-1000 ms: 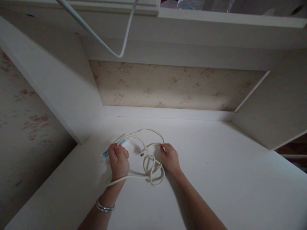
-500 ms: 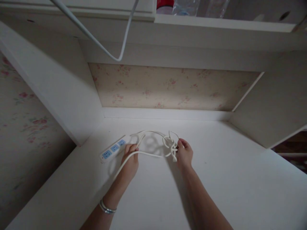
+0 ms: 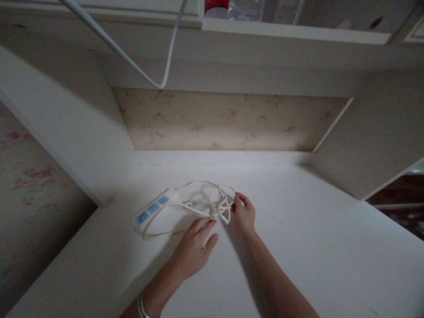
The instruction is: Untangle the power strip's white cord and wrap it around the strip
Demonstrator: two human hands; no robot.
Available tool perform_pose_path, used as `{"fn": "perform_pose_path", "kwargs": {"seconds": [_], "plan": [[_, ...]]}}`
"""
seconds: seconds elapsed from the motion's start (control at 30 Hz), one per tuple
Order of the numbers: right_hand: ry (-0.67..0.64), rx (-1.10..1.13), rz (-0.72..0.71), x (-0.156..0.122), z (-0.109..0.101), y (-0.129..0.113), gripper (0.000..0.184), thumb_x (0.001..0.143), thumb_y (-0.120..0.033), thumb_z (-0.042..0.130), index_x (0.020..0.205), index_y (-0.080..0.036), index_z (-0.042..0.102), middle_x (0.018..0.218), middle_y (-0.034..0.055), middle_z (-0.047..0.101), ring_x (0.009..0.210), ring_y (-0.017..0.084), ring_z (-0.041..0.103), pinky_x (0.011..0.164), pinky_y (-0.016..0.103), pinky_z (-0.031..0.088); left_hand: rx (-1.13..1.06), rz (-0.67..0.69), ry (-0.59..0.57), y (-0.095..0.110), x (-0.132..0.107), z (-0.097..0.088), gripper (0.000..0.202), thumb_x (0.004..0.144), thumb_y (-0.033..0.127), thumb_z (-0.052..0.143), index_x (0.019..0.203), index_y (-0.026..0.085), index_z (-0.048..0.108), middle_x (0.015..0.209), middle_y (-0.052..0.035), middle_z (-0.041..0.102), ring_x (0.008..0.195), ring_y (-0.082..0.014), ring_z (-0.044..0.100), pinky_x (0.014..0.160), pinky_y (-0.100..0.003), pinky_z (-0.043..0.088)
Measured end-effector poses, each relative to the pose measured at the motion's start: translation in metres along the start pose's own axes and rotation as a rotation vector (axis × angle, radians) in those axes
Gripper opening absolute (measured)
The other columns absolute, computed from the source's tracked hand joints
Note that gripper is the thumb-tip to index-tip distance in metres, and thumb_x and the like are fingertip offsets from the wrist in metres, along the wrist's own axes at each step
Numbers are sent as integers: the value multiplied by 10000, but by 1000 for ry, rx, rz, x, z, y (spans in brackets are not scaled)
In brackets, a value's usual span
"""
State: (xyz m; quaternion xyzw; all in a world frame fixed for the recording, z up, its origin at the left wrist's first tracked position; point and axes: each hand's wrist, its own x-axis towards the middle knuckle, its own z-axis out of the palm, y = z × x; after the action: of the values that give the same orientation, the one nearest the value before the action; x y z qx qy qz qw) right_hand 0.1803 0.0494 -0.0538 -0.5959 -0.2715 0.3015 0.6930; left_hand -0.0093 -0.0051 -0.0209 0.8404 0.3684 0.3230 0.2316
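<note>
A white power strip [image 3: 153, 207] with blue sockets lies slanted on the desk, left of my hands. Its white cord [image 3: 225, 206] loops away from it and bunches into a loose tangle in front of me. My right hand [image 3: 244, 214] pinches the cord at the right side of that tangle. At the tangle's lower left is my left hand [image 3: 198, 245], thumb apart from the fingers, its fingertips close to the cord; whether they touch it I cannot tell. One cord loop curves beside the power strip and passes behind my left hand.
The white desk [image 3: 298, 260] runs back to a low ledge and floral wallpaper [image 3: 228, 119]. White side panels stand left and right. Overhead, a shelf [image 3: 294, 32] holds clear plastic bottles and something red. A thin white bent bar [image 3: 165, 66] hangs in the upper left.
My left hand has let go of the cord near the power strip and moved right, toward the tangle. The loop over its wrist now lies on the desk. My right hand keeps its pinch.
</note>
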Motion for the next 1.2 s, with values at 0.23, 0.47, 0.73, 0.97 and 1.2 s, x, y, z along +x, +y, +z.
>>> {"fn": "perform_pose_path", "kwargs": {"seconds": [0.23, 0.47, 0.73, 0.97, 1.2], "plan": [[-132, -31, -21, -17, 10, -1, 425, 758, -471, 606, 1033, -149, 643, 821, 66, 681, 606, 147, 626, 590, 270, 522, -468, -300, 125, -1, 7, -5, 260, 869, 397, 531, 999, 190, 620, 1018, -100, 676, 948, -218, 633, 862, -377, 514], [-259, -60, -197, -32, 15, -11, 328, 793, -430, 578, 984, -181, 675, 1160, 103, 606, 737, 153, 624, 646, 295, 549, -779, -524, 333, -13, 16, -9, 417, 803, 540, 562, 979, 163, 531, 935, -72, 614, 737, -171, 634, 585, -316, 558], [-398, -138, -294, -42, 16, -6, 228, 843, -360, 550, 933, -193, 677, 955, 58, 665, 743, 154, 615, 679, 284, 526, -857, -657, 391, -15, 19, -20, 406, 755, 497, 614, 964, 164, 517, 987, -78, 596, 706, -154, 618, 554, -310, 561], [-463, -284, -498, -47, 16, -11, 210, 854, -276, 538, 1015, -232, 664, 1032, 64, 649, 867, 180, 614, 738, 310, 521, -977, -632, 466, -24, 20, -15, 283, 689, 275, 607, 944, 159, 569, 1019, -76, 636, 803, -203, 654, 689, -355, 552], [-454, -423, -616, -40, 8, -14, 212, 869, -247, 506, 992, -226, 678, 1036, 71, 661, 1000, 206, 587, 900, 370, 467, -1153, -596, 529, -25, 21, -21, 217, 677, 250, 608, 861, 153, 546, 1026, -93, 665, 683, -162, 631, 590, -306, 507]]}}
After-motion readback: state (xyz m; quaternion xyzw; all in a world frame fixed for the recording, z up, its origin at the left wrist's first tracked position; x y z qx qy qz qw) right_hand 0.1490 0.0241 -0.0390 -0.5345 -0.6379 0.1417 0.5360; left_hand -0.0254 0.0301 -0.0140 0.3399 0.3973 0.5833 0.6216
